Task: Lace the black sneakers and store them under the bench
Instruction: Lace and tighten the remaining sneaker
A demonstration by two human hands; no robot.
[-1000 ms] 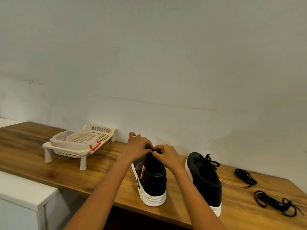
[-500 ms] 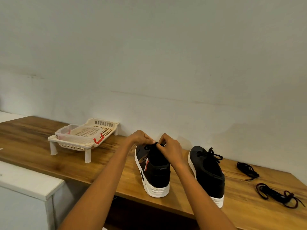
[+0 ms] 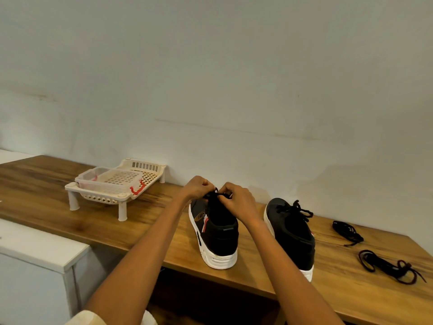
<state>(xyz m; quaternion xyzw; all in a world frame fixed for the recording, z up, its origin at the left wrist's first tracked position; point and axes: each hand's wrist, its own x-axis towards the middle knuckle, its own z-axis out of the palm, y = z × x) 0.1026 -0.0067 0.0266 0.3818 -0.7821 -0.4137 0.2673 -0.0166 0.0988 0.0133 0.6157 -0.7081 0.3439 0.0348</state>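
Observation:
Two black sneakers with white soles stand heel-toward-me on the wooden bench (image 3: 98, 221). Over the tongue of the left sneaker (image 3: 218, 233), my left hand (image 3: 198, 187) and my right hand (image 3: 239, 200) each pinch part of its black lace (image 3: 214, 195). Both hands sit close together, fingers curled on the lace. The right sneaker (image 3: 293, 231) stands beside it with its black lace tied in a bow (image 3: 296, 208) on top. Most of the left sneaker's lacing is hidden behind my hands.
A cream plastic rack (image 3: 140, 181) on legs holds a clear container (image 3: 105, 182) at the bench's back left. Two loose dark laces lie at the right: one black (image 3: 348, 232), one dark red-black (image 3: 386, 266). A white cabinet (image 3: 35, 254) stands lower left. The wall runs behind.
The view has dropped a little, so the bench sits higher in frame. My hands lifted slightly from the sneaker's tongue and now draw the lace up between them.

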